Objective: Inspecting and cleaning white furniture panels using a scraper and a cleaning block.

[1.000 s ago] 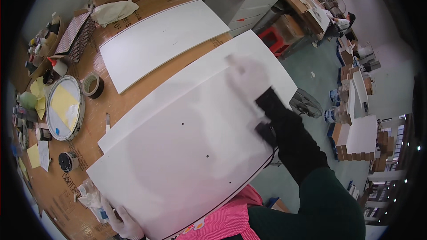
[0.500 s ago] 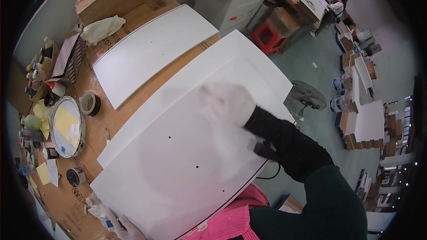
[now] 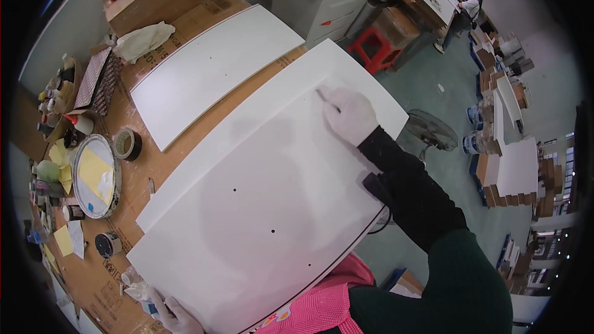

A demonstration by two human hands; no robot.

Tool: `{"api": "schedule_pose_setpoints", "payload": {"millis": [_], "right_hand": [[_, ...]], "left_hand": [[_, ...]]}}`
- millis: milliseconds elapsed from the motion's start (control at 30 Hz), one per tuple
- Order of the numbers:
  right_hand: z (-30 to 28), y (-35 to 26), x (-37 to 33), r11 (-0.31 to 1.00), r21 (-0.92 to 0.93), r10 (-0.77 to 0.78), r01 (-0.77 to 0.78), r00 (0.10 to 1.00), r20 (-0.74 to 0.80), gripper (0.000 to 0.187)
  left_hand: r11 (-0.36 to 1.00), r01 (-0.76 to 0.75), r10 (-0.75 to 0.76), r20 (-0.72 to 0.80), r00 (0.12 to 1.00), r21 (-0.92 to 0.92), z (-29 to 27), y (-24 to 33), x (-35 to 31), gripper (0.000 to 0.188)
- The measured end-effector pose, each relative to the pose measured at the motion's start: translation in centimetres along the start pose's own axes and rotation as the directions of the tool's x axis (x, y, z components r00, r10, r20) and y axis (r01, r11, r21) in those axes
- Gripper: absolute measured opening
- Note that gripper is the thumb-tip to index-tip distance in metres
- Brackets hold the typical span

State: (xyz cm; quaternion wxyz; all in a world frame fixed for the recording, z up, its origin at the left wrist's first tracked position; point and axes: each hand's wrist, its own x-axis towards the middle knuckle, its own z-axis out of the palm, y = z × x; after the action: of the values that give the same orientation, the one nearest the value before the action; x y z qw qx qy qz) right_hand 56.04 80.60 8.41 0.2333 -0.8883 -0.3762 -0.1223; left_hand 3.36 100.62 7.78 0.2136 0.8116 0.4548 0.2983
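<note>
A large white panel (image 3: 204, 222) with several small dark holes lies in front of me, on top of another white panel (image 3: 281, 89). My right hand (image 3: 351, 114), in a white glove, rests near the far end of the upper panel. Its fingers are bent and pinched together against the surface; whatever they may hold is too small to make out. At the near left corner of the same panel is my left hand (image 3: 177, 316), also gloved, fingers stretched out along the edge. Beside it lies a crumpled white wrapper (image 3: 141, 292) with a blue patch.
Another white panel (image 3: 216, 68) lies farther back on the cardboard-covered table (image 3: 102, 281). Along the left stand a round lid (image 3: 82, 164), a tape roll (image 3: 127, 144), a small dark-lidded jar (image 3: 107, 245) and a box of bottles (image 3: 60, 96). Beyond are a red stool (image 3: 374, 52) and a fan (image 3: 432, 130).
My right hand, blurred before, has moved away from me and to the right across the panel, and now looks sharp. My left hand stays at the near corner.
</note>
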Motion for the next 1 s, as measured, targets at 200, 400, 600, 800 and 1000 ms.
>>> {"api": "schedule_pose_setpoints", "payload": {"millis": [200, 400, 600, 800, 1000], "right_hand": [[-0.6, -1.2, -0.3, 0.99, -0.05, 0.135, -0.132, 0.989, 0.061, 0.032], [-0.8, -0.9, -0.3, 0.989, -0.026, 0.146, -0.144, 0.984, 0.106, 0.035], [-0.6, -0.7, -0.4, 0.992, -0.028, 0.124, -0.121, 0.988, 0.097, 0.035], [1.6, -5.9, -4.2, 0.983, 0.181, -0.033, -0.033, 0.936, 0.35, 0.036], [2.4, -10.4, -4.7, 0.948, 0.307, -0.228, 0.078, 0.84, 0.492, 0.035]], "left_hand": [[0.998, 0.05, -0.05, 0.005, 0.999, 0.026, -0.4, -0.3, 0.0, 0.043], [0.994, 0.108, -0.108, 0.025, 0.994, -0.003, -0.5, 0.3, 0.1, 0.042], [0.998, 0.066, -0.067, 0.024, 0.997, 0.014, -0.6, 0.5, 0.1, 0.042], [0.998, 0.07, -0.07, 0.005, 0.998, -0.01, 0.1, 1.0, 0.4, 0.04], [0.996, -0.083, 0.083, 0.002, 0.997, 0.039, 0.2, -0.1, 1.2, 0.04]]}}
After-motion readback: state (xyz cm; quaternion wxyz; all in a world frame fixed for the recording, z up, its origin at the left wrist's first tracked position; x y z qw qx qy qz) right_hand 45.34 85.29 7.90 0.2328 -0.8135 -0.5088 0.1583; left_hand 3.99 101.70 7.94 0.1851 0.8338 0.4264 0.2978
